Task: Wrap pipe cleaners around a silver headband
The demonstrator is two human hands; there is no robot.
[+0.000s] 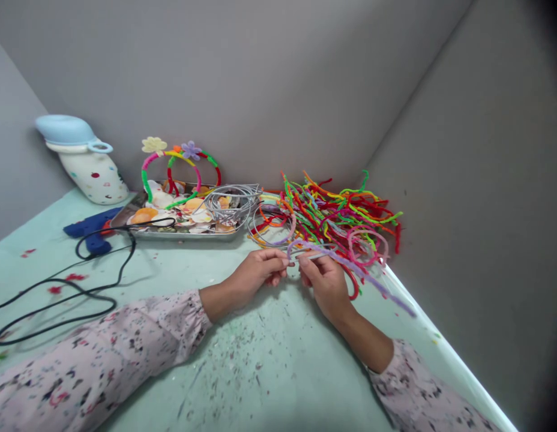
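A fuzzy purple pipe cleaner (366, 275) bends near my fingertips, and its long tail slants down to the right over my right hand. My left hand (263, 267) is closed in a pinch on the short bent end of it. Just to the right, with a small gap between the fingertips, my right hand (323, 277) pinches a thin grey wire (322, 254). Exactly how wire and pipe cleaner cross between the fingers is too small to make out. Behind both hands lies a heap of colourful pipe cleaners (332, 210).
A metal tray (183, 236) holds shells, a grey wire coil (233, 201) and two pipe-cleaner rings (146, 180) with flowers. To its left are a blue glue gun (92, 228), its looping black cord (87, 292) and a white bottle (93, 174). Grey walls (260, 90) enclose the table (242, 372).
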